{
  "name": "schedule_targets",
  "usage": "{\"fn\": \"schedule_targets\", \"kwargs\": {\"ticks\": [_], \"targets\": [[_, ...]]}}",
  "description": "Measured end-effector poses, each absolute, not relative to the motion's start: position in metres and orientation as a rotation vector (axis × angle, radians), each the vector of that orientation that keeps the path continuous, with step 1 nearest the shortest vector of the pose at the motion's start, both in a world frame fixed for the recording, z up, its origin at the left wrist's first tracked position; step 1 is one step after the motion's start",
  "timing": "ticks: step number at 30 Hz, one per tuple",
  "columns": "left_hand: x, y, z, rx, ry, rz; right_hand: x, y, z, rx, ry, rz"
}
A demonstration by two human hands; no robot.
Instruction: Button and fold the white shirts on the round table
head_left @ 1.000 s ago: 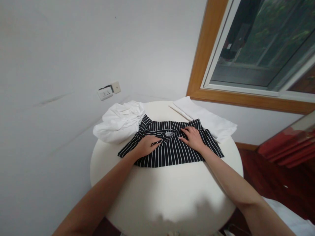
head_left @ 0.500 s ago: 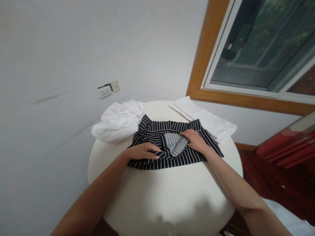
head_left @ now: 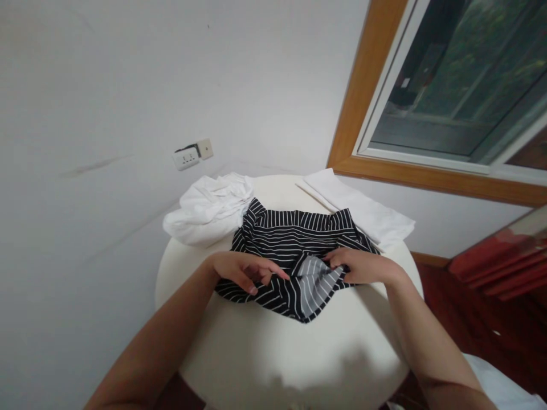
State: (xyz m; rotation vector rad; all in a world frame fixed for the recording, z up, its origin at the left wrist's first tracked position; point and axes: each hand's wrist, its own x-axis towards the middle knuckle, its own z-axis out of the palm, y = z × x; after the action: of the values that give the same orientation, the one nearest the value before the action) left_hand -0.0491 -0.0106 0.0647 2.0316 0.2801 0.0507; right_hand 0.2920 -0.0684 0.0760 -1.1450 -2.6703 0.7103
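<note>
A black garment with white stripes [head_left: 290, 234] lies spread and partly bunched on a round white table [head_left: 256, 353]. Its near edge is turned up and sags toward me in a point, so the greyish inner side shows. My left hand [head_left: 245, 270] rests over the left part of the cloth; its index finger points to the right and touches the fabric, while the other fingers are loosely bent and apart. At the right side, my right hand [head_left: 359, 265] pinches the turned-up edge, its fingertips partly hidden by cloth.
A crumpled white cloth [head_left: 209, 210] lies at the table's back left, touching the striped garment. Folded white fabric [head_left: 363, 208] sits at the back right. Behind stand a wall with a socket [head_left: 186, 158] and a wood-framed window [head_left: 427, 171]. Red fabric [head_left: 496, 265] hangs at right.
The garment's near edge has been pulled toward me into a point, showing more of its inner side. My right hand has moved right and nearer; my left index finger now points outward.
</note>
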Motion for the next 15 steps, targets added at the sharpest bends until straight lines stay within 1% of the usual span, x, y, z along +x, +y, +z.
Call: {"fn": "schedule_targets", "kwargs": {"ticks": [2, 4, 6, 7, 8, 9, 11, 15], "targets": [[-0.051, -0.011, 0.063, 1.739, 0.131, -0.116, 0.291, -0.087, 0.09, -1.134, -2.67, 0.936], [-0.051, -0.012, 0.061, 1.445, -0.062, -0.285, 0.292, -0.099, 0.103, -1.021, -2.67, 1.301], [-0.049, -0.014, 0.06, 1.294, -0.191, -0.336, 0.295, -0.105, 0.113, -0.835, -2.613, 1.716], [-0.047, -0.015, 0.06, 1.273, -0.215, -0.319, 0.296, -0.106, 0.116, -0.773, -2.555, 1.864], [-0.045, -0.016, 0.061, 1.287, -0.208, -0.268, 0.298, -0.105, 0.117, -0.764, -2.492, 1.931], [-0.043, -0.016, 0.061, 1.329, -0.17, -0.193, 0.299, -0.102, 0.117, -0.809, -2.439, 1.917], [-0.039, -0.016, 0.062, 1.47, -0.028, -0.018, 0.298, -0.094, 0.111, -0.983, -2.382, 1.729], [-0.033, -0.009, 0.056, 1.966, 0.387, 0.277, 0.289, -0.076, 0.086, -1.376, -2.508, 1.067]]}}
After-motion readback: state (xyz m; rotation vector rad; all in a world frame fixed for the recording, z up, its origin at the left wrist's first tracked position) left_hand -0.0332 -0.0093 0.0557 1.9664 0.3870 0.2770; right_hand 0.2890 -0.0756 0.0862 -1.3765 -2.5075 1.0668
